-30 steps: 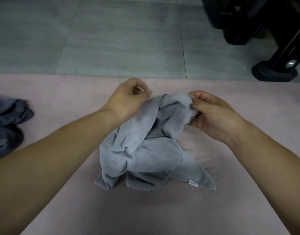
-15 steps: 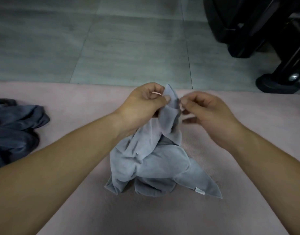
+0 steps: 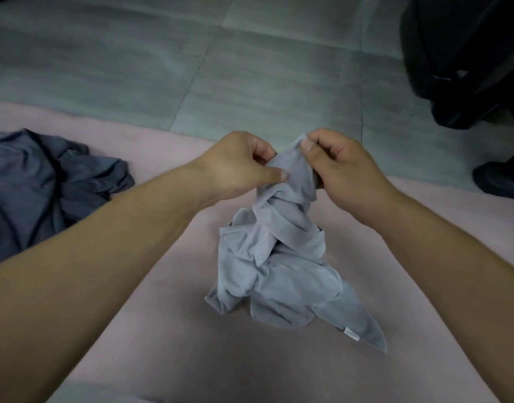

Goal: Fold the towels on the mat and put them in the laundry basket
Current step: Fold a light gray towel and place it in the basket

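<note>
While the mat (image 3: 250,370) carries a dark pile (image 3: 46,181) at your left and no basket is in view, you are at the unfolding step. The towel (image 3: 279,257) sits crumpled at mat centre, its top bunch lifted. Your left hand (image 3: 235,167) pinches that bunch between thumb and curled fingers; your right hand (image 3: 343,170) pinches the top corner likewise. The next move likely calls for drawing the hands apart along one hem to spread the cloth flat. A tag (image 3: 351,334) marks the near corner.
</note>
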A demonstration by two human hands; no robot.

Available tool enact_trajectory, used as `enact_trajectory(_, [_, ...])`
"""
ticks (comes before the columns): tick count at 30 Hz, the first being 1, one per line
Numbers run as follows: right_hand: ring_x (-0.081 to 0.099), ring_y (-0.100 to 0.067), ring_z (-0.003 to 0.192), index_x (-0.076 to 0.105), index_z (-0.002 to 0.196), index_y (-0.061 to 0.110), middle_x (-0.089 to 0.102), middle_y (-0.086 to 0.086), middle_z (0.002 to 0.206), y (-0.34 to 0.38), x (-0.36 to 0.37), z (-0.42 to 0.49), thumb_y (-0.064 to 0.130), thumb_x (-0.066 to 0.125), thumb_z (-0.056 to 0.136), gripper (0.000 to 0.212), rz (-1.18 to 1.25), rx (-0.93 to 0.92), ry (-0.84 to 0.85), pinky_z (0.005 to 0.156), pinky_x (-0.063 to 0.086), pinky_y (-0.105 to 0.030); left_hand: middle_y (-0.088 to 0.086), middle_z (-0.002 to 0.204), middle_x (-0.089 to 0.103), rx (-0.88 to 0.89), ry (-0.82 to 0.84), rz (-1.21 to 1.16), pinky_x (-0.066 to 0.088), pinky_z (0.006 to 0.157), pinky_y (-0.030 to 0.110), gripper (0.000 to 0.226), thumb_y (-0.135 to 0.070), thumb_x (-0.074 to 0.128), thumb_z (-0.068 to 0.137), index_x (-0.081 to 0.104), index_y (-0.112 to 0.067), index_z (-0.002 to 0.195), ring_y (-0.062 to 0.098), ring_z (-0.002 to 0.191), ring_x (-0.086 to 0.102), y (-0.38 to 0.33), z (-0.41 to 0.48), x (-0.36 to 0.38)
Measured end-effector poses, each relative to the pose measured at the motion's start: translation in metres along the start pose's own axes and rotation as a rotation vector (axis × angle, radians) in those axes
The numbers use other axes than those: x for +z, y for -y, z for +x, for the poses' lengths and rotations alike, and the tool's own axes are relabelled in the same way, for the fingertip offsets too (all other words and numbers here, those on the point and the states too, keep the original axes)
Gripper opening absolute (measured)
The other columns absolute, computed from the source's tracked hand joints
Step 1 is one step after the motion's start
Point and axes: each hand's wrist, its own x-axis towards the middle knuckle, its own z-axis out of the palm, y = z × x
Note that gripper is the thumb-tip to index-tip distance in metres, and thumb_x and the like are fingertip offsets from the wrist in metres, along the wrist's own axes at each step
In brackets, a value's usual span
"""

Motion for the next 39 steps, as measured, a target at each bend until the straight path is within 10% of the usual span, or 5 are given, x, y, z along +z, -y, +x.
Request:
enact_trajectory(4, [0.051,-0.001,0.069,0.063,0.086,0.02,0.058,0.011,0.076,0.017,0.011,0.007,0.027,0.05,0.103,0.023,-0.066,-0.088,-0.067,0.065,0.044,-0.02,0.015,0.083,0.069,-0.058,-0.018,-0.292,0.06,0.085,0.043,0.024,-0.025,0.07,0.093,0.061,-0.009,0.078,0.027,0.079,0.068,0.005,-0.022,-0.003])
enact_trajectory(11, [0.063,-0.008,0.068,0.07,0.09,0.014,0.071,0.0,0.08,0.029,0.006,0.021,0.031,0.072,0.09,0.017,-0.022,0.054,0.306,0.06,0.05,-0.025,0.019,0.1,0.061,-0.033,-0.148,-0.874,0.056,0.077,0.035,0.016,-0.023,0.051,0.103,0.051,-0.008,0.109,0.027,0.09,0.058,0.014,-0.048,0.009])
enact_trajectory(19, [0.051,-0.005,0.071,0.068,0.091,0.018,0.059,0.009,0.079,0.021,0.028,0.013,0.026,0.05,0.102,0.023,-0.165,-0.107,0.123,0.069,0.044,-0.027,0.009,0.098,0.075,-0.114,-0.047,-0.414,0.058,0.091,0.038,0.02,-0.023,0.068,0.094,0.071,-0.004,0.102,0.016,0.089,0.07,0.038,-0.062,0.004])
enact_trajectory(31, [0.061,0.001,0.075,0.072,0.094,0.025,0.067,0.016,0.082,0.013,0.032,-0.009,0.028,0.059,0.099,0.015,-0.081,-0.069,0.179,0.066,0.045,-0.014,0.007,0.085,0.073,-0.159,0.028,-0.612,0.058,0.068,0.028,0.023,-0.031,0.07,0.089,0.068,-0.008,0.088,0.02,0.078,0.07,0.053,-0.055,-0.004])
enact_trajectory(39, [0.063,-0.004,0.078,0.073,0.088,0.026,0.07,0.013,0.079,0.026,0.007,0.003,0.018,0.061,0.098,0.018,0.121,-0.072,0.08,0.072,0.05,-0.021,0.017,0.115,0.071,-0.072,0.177,-0.443,0.053,0.101,0.045,0.043,-0.033,0.076,0.084,0.069,-0.001,0.112,0.03,0.109,0.068,0.045,-0.053,-0.007])
